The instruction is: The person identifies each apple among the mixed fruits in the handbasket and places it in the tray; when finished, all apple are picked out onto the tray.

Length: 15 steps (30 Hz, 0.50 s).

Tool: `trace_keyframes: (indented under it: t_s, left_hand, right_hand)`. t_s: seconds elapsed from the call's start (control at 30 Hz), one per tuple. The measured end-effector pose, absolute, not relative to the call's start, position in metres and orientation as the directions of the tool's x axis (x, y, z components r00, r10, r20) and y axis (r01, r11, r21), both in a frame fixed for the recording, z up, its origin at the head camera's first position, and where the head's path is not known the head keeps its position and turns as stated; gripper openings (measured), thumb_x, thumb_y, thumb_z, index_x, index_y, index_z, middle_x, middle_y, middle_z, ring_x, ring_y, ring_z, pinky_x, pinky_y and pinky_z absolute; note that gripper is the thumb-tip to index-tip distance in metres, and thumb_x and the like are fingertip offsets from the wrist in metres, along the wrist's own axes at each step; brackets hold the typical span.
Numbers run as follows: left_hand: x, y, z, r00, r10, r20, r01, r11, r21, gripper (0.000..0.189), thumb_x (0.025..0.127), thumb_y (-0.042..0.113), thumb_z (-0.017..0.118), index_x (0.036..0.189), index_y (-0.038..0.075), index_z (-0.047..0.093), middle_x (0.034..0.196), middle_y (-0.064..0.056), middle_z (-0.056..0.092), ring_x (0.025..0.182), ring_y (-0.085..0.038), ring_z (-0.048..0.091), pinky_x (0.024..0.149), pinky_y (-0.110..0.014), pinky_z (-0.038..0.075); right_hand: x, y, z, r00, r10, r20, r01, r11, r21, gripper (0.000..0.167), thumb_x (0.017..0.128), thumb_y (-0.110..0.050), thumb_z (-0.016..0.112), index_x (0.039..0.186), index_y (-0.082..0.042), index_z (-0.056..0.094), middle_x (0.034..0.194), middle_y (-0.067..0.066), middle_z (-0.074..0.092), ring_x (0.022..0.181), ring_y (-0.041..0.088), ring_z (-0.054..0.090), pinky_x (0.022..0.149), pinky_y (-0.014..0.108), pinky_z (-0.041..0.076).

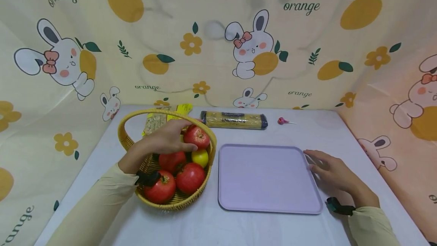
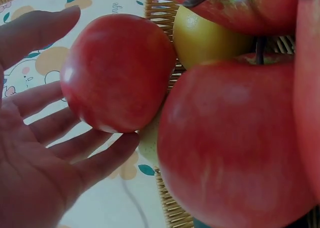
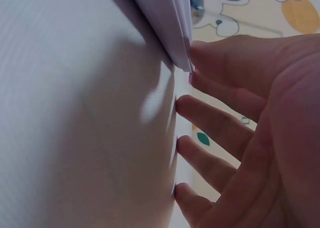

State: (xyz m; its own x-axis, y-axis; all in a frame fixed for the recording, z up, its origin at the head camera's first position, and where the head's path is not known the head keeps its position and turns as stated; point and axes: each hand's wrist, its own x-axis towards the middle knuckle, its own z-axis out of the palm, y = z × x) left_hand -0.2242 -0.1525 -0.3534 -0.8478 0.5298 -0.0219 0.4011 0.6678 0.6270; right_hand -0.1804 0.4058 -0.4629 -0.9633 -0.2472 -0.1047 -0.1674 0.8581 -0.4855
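Observation:
A red apple point(image 1: 196, 137) sits at the far right of the wicker basket point(image 1: 212, 151), and my left hand point(image 1: 168, 136) reaches under the handle to it. In the left wrist view my fingers lie nearly straight along that apple point(image 2: 117, 73), with the thumb apart from it. Several other red apples point(image 1: 190, 178) and a yellow fruit point(image 1: 199, 157) fill the basket; part of a pale green fruit point(image 2: 149, 143) shows below. My right hand point(image 1: 336, 172) is at the right edge of the lilac tray point(image 1: 266, 177), thumb and index finger by its rim, the other fingertips on the table.
Behind the basket lies a yellow-ended packet point(image 1: 155, 122), partly hidden by the handle. A spaghetti pack point(image 1: 235, 120) and a red lollipop point(image 1: 282, 120) lie along the back of the white-covered table point(image 1: 191, 227). A patterned cloth point(image 1: 205, 18) hangs around the sides.

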Motion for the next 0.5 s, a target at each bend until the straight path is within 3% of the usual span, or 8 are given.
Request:
trace_keyframes:
  t_s: [0.33,0.5]
  left_hand:
    - [-0.2271,-0.1499,-0.3627,-0.822,0.566,-0.06,0.432,0.69,0.581,0.068,0.091,0.028,0.091,0.149,0.009,0.06,0.134,-0.008,0.071,0.121,-0.026,0.069,0.106,-0.05,0.061]
    - [-0.226,-0.1477,-0.363,-0.826,0.562,-0.043,0.434,0.682,0.589,0.065,0.089,0.028,0.093,0.145,0.013,0.063,0.131,-0.004,0.072,0.118,-0.023,0.069,0.104,-0.048,0.061]
  right_hand:
    - [-0.1783,0.4037,-0.4662,-0.963,-0.251,-0.1,-0.169,0.85,-0.5,0.068,0.106,-0.037,0.073,0.165,-0.016,0.048,0.168,0.03,0.045,0.151,0.062,0.039,0.113,0.083,0.039]
    - [-0.1782,0.404,-0.4652,-0.962,-0.258,-0.093,-0.181,0.853,-0.49,0.07,0.106,-0.038,0.073,0.166,-0.015,0.047,0.167,0.031,0.044,0.15,0.063,0.04,0.111,0.083,0.04]
